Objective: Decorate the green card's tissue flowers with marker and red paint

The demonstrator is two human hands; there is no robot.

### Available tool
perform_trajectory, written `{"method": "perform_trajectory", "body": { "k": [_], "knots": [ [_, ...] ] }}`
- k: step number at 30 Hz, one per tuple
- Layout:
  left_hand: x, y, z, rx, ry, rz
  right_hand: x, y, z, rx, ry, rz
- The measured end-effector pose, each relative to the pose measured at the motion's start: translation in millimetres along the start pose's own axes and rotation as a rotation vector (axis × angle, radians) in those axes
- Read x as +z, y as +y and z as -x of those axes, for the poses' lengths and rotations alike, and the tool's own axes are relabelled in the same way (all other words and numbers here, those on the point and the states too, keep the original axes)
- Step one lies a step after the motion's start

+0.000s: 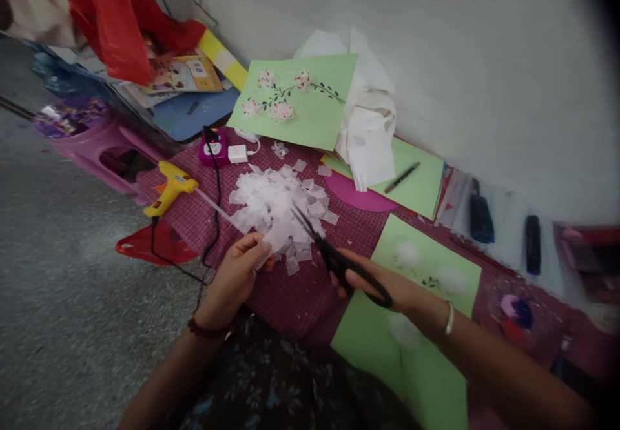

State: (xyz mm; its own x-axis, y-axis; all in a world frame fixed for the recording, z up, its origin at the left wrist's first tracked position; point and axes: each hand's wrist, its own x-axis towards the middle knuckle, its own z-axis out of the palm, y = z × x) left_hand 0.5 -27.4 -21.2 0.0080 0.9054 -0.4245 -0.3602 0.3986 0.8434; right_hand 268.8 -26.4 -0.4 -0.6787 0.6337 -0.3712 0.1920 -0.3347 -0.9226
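Observation:
My left hand (242,262) pinches a piece of thin white paper (281,233) between thumb and fingers, at the near edge of a heap of cut white paper pieces (261,191). In my right hand (361,272) is a pair of black-handled scissors (334,255). Their blades point up and left over the heap, close to the held paper; they look slightly parted. Under my right forearm lies a green sheet (363,327) with white tufts and small dark leaf marks, partly hidden by the arm.
A yellow glue gun (172,188) with a black cord lies left of the heap, near a purple power socket (213,148). Behind stands a green card with flowers (314,120), beside crumpled white paper (371,120). A pen (402,178) and markers (533,243) lie to the right.

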Motion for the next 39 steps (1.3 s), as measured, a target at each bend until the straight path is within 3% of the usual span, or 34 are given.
{"method": "perform_trajectory", "body": {
  "k": [3, 10, 18, 34, 39],
  "knots": [
    [-5.4, 3, 0, 0.022, 0.032, 0.035, -1, 0, 5, -0.036, 0.070, -0.074],
    [-7.6, 7, -3, 0.050, 0.084, 0.086, 6, -5, 18, 0.048, -0.132, 0.073],
    [2.6, -1, 3, -0.029, 0.001, 0.117, 12, -4, 4, 0.063, -0.192, 0.069],
    [8.5, -4, 3, -0.013, -0.052, 0.046, 16, -1, 0, 0.036, -0.084, 0.021],
    [5.2, -3, 2, -0.024, -0.040, 0.095, 20, -1, 0, 0.050, 0.022, 0.022]
  ]
}}
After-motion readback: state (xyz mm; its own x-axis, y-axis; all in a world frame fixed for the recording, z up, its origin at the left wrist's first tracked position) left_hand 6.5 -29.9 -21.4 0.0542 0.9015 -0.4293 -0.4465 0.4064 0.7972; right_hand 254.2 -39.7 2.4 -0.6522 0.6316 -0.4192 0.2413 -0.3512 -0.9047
